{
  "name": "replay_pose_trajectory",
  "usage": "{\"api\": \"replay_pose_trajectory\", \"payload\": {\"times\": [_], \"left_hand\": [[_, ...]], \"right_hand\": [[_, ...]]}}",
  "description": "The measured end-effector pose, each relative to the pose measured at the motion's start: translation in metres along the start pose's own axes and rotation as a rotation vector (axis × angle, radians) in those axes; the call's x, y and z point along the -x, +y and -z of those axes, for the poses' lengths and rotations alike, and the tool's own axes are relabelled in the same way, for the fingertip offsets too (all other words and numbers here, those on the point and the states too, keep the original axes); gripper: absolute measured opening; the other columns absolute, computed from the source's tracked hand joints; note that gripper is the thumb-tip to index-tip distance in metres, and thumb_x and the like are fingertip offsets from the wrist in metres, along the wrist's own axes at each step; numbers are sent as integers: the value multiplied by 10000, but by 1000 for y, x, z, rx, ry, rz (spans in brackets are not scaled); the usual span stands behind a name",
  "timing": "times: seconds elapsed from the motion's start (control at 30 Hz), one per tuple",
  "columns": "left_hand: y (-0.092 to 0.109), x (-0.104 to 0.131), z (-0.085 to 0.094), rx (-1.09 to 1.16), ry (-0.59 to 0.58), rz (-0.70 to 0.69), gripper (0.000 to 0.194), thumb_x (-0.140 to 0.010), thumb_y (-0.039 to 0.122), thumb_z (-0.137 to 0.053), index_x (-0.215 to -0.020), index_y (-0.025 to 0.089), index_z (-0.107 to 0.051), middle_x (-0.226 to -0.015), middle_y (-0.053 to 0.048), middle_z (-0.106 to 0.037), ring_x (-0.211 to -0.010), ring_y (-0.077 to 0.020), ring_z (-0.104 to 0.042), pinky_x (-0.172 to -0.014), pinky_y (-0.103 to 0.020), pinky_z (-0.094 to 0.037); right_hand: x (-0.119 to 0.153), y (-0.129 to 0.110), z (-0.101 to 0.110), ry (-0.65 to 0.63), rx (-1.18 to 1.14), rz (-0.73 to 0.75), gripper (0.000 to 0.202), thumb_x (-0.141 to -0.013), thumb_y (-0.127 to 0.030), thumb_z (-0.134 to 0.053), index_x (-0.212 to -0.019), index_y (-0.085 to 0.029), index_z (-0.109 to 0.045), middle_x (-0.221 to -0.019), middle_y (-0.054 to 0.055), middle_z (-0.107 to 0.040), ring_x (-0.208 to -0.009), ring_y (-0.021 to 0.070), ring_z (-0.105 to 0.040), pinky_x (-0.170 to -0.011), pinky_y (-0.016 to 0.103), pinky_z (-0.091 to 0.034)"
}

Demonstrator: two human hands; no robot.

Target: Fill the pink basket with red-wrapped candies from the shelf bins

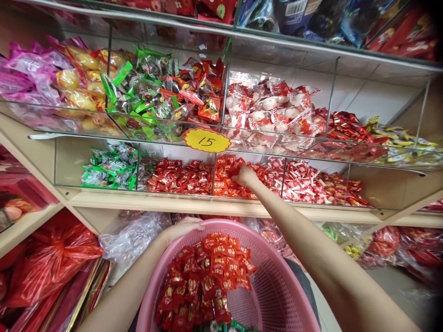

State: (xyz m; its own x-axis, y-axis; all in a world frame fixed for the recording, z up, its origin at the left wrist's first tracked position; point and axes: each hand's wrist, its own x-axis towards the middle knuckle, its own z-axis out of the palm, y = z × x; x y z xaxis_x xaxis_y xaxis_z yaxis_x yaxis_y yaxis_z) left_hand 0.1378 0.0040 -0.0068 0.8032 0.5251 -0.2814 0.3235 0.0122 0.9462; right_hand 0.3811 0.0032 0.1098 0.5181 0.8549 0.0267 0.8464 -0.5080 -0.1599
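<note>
My left hand (184, 228) is closed on the far rim of a pink plastic basket (277, 281). Inside the basket lies a heap of red wrapped candies (207, 276), with some green-and-dark wrapped ones (231, 326) at its near edge. My right hand (246, 176) reaches over into a clear compartment of orange-red wrapped candies (224, 170) on the lower shelf. Its fingers look curled against those candies; what they hold, if anything, is hidden.
A glass divider (213, 174) and a wooden shelf edge (166, 201) border the compartment. Above hangs a yellow price tag (207, 140) reading 15, below an upper row of candy bins (270, 110). A red plastic bag (58, 258) sits at the lower left.
</note>
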Motion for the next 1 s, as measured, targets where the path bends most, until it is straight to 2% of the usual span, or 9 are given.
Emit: {"api": "replay_pose_trajectory", "payload": {"times": [0.2,0.4,0.53,0.63,0.7,0.8,0.9,1.0], "left_hand": [[2,2,-2,42,-20,23,291,-677,314,-547,-905,153,-628,-840,-16,-656,-733,-167,-574,-658,-234,-403],[2,2,-2,37,-6,22,297,-668,330,-560,-901,161,-631,-842,-7,-656,-736,-163,-574,-662,-230,-406],[2,1,-2,62,-38,33,317,-666,328,-555,-925,159,-625,-846,-12,-658,-736,-169,-579,-673,-241,-408],[4,1,-2,58,-37,45,335,-663,333,-554,-939,157,-623,-862,-17,-658,-776,-182,-579,-699,-250,-407],[5,1,-2,37,-34,42,330,-665,332,-549,-932,154,-626,-868,-16,-657,-799,-187,-576,-711,-252,-404],[5,1,-3,26,-39,39,326,-667,336,-544,-925,155,-628,-858,-10,-659,-787,-186,-575,-706,-251,-402],[2,0,-3,55,-42,45,334,-656,350,-556,-923,161,-627,-849,-7,-659,-770,-184,-577,-687,-248,-406],[0,-1,-3,69,-42,43,336,-648,355,-566,-917,163,-630,-839,-5,-660,-756,-177,-579,-685,-244,-408]], "right_hand": [[7,9,-2,20,-34,5,500,-659,-360,-578,-1058,-69,-508,-1059,188,-530,-955,243,-518,-763,301,-401],[20,22,9,91,-55,57,385,-668,-368,-533,-937,-94,-560,-928,158,-567,-817,215,-542,-636,277,-389],[55,41,27,173,-54,237,279,-701,-368,-468,-776,-121,-574,-695,90,-578,-637,166,-511,-546,259,-337],[94,55,28,131,-94,350,255,-725,-359,-435,-722,-135,-556,-600,45,-549,-539,132,-463,-502,247,-304],[119,64,18,11,-146,449,235,-747,-339,-417,-733,-146,-550,-617,30,-555,-528,117,-460,-505,236,-311],[150,76,-13,-118,-132,509,186,-745,-298,-450,-805,-158,-557,-769,48,-590,-698,141,-524,-616,233,-359],[170,80,-42,-219,47,513,165,-719,-227,-490,-841,-143,-563,-876,86,-591,-830,179,-538,-701,255,-379],[180,73,-55,-324,248,483,193,-713,-143,-483,-875,-113,-583,-914,124,-596,-842,205,-566,-690,271,-412]]}}
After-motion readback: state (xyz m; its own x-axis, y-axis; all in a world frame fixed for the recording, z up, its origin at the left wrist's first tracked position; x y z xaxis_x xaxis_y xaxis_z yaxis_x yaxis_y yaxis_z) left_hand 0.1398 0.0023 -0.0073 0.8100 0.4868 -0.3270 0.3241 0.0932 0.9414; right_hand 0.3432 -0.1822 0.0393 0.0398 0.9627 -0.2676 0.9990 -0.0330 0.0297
